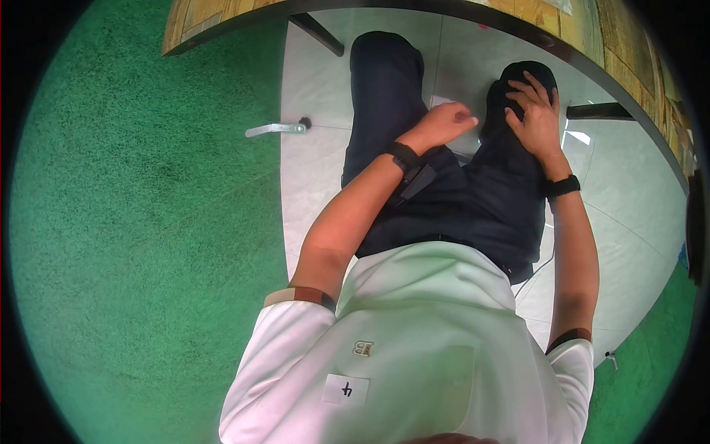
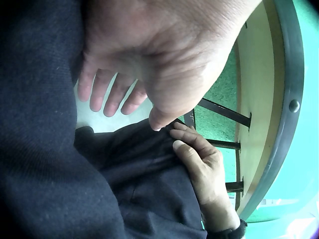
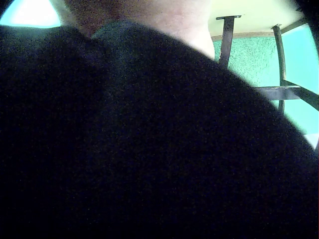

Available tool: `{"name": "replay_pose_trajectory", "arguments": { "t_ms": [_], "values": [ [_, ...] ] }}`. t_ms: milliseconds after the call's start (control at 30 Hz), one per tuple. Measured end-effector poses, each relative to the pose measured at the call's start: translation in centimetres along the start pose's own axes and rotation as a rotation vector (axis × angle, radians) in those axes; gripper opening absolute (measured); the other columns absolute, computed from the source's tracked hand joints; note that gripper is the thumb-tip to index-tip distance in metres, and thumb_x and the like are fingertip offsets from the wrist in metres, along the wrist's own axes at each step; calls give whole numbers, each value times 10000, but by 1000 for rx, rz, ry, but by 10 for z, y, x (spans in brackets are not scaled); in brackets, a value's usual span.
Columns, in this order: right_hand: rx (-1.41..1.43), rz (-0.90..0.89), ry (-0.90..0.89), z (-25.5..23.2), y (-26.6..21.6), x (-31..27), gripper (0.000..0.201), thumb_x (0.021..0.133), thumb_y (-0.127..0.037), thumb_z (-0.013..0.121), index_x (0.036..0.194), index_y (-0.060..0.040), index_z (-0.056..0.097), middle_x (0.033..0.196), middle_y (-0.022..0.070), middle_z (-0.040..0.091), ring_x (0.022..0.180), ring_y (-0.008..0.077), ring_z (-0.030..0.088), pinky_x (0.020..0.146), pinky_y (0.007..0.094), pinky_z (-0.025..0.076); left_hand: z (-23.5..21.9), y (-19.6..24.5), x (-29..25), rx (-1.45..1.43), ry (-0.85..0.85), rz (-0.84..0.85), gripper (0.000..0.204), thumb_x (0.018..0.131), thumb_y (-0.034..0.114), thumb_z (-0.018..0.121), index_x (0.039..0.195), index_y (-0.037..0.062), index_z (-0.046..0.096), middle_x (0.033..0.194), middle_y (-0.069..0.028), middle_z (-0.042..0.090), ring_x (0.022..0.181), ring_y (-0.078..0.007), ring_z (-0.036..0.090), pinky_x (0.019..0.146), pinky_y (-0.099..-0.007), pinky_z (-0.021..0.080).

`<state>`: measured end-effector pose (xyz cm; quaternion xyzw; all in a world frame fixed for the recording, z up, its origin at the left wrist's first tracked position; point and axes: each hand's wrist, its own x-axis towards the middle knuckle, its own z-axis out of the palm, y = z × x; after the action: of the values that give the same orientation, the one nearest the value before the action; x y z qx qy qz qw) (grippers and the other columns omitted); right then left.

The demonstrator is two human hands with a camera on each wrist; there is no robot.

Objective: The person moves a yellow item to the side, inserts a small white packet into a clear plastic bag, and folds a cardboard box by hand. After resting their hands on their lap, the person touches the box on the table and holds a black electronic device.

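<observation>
Both hands are over the person's lap, and neither holds anything. The left hand (image 1: pixel 444 124) lies above the inner side of the left thigh (image 1: pixel 384 96), its fingers loosely bent. In the left wrist view, that left hand (image 2: pixel 149 55) shows its palm and several fingers hanging down beside dark trouser cloth (image 2: pixel 40 129). Fingers spread, the right hand (image 1: pixel 538 126) rests on the right knee (image 1: pixel 518 74). Dark trousers (image 3: pixel 149 139) fill most of the right wrist view, where only a strip of the right hand's skin (image 3: pixel 174 22) shows; its fingers are hidden there.
A wooden table (image 1: pixel 621 44) with a dark curved rim stands in front of the knees. Its dark legs (image 1: pixel 318 35) reach down to pale tiles (image 1: pixel 318 192). Green carpet (image 1: pixel 148 185) borders the tiles, with a silver lever handle (image 1: pixel 275 129) at the edge.
</observation>
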<state>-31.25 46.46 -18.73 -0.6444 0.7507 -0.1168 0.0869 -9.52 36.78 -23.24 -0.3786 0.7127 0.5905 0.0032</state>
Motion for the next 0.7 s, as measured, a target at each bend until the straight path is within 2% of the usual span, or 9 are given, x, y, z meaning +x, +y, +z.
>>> {"name": "replay_pose_trajectory", "arguments": {
  "t_ms": [700],
  "values": [
    [10,-7,42,4,4,-2,254,814,-218,682,1051,-130,712,1325,-37,601,1407,204,393,1152,612,232,-2,2,-1,4,-5,-27,487,899,367,679,1178,-31,653,1154,-205,681,1107,-304,655,959,-365,502]
  ]
}}
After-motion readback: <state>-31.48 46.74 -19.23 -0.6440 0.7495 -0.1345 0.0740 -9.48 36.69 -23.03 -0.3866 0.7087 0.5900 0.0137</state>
